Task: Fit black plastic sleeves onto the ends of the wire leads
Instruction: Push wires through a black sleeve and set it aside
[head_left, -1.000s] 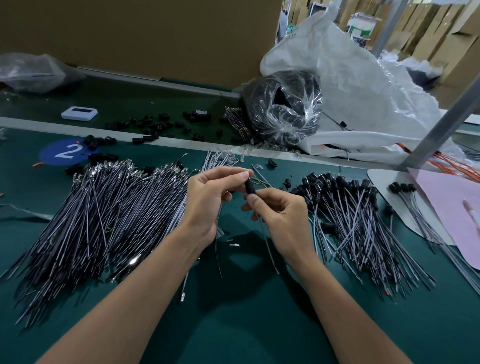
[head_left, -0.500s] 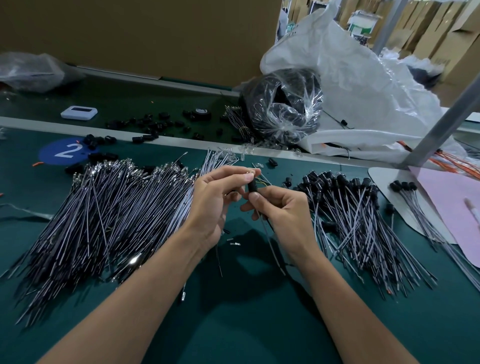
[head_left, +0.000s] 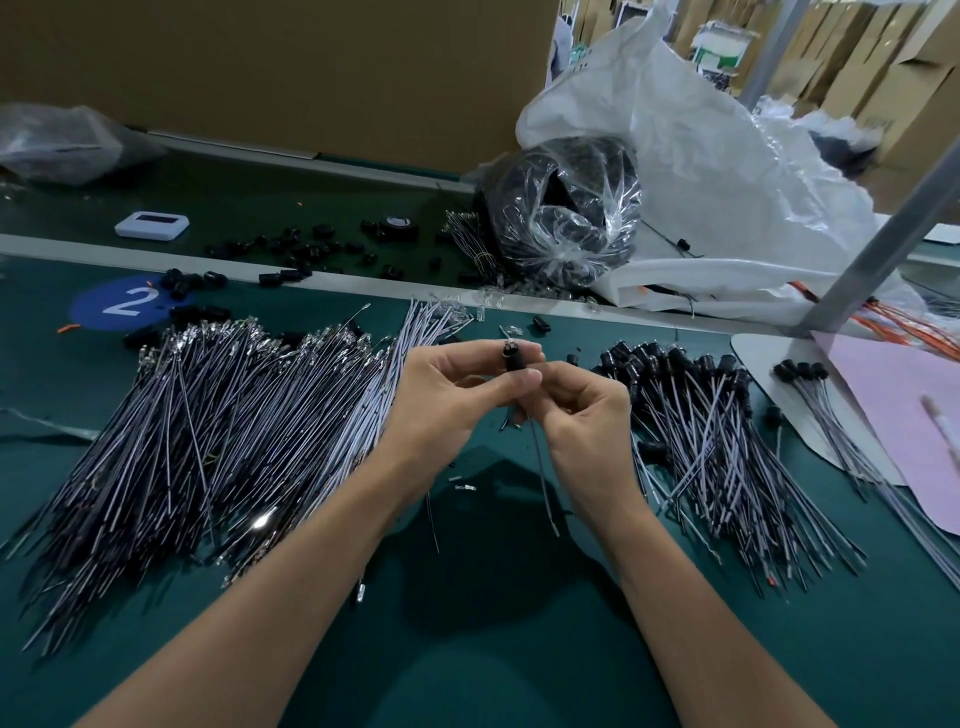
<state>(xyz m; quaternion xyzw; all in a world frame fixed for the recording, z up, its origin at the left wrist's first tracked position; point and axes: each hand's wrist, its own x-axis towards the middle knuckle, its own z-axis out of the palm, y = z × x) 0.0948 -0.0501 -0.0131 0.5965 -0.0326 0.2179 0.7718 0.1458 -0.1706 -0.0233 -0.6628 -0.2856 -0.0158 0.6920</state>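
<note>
**Pushing one sleeve onto one lead, between two piles**

The left hand (head_left: 452, 400) is pinching one black sleeve (head_left: 513, 359) between thumb and forefinger, above the middle of the bench (head_left: 493, 649). The right hand (head_left: 584, 410) is curling its fingers round one wire lead (head_left: 543, 478) just under the sleeve, and the rest of the lead is hanging down free. I am judging that the hands are working so close together because the thin lead is needing support near its tip to enter the sleeve straight.

The stock is lying, as it seems, so that the work is going from left to right. One pile of bare leads (head_left: 208, 431) is spreading toward the left edge and one pile of sleeved leads (head_left: 701, 431) toward the right edge, both too many for counting. About four more sleeved leads (head_left: 800, 371) are resting on a white board (head_left: 756, 353) at the right edge. Loose sleeves (head_left: 291, 249), some tens, are lying along the far edge, near one clear bag (head_left: 566, 218) with dark contents.
</note>
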